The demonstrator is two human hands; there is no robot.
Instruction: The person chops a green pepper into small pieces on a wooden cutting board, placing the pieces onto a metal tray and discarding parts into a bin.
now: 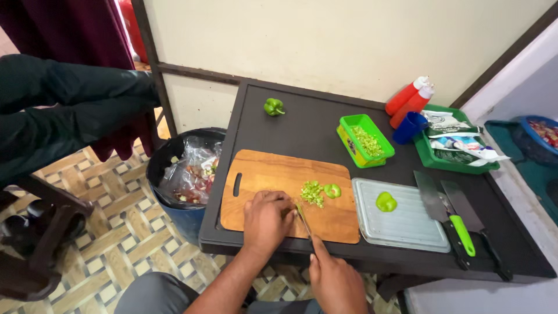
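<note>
Pressed down over a piece of green capsicum [289,213], the left hand [266,221] keeps its grip curled, the fingertips tucked under so that the knuckles face the blade. A knife [303,220] is held in the right hand [336,281], whose grip is wrapped shut round the handle low at the near edge of the worktop [302,125]; the blade is angled up and away, its tip meeting the capsicum just beside the left fingers. The piece is mostly hidden under the left hand, so its size cannot be told.

All of this is done on a wooden cutting board [273,174], which lies flat near the front of the dark worktop. A small heap of chopped capsicum [312,193] lies just beyond the blade, with a ring-shaped offcut [332,190] touching its right side.

For a clean cut, the fingertips are best kept behind the knuckles and the blade guided along them, with the cuts kept clear of the heap already made.

To the right of the board, a capsicum half [386,202] rests on a grey ridged tray [407,229]. A green tub [365,140] of chopped pieces stands farther back, and a whole capsicum [274,106] sits near the far edge. Two cleavers [450,218] lie beside the tray, and a lined bin [186,174] stands left of the worktop.
</note>
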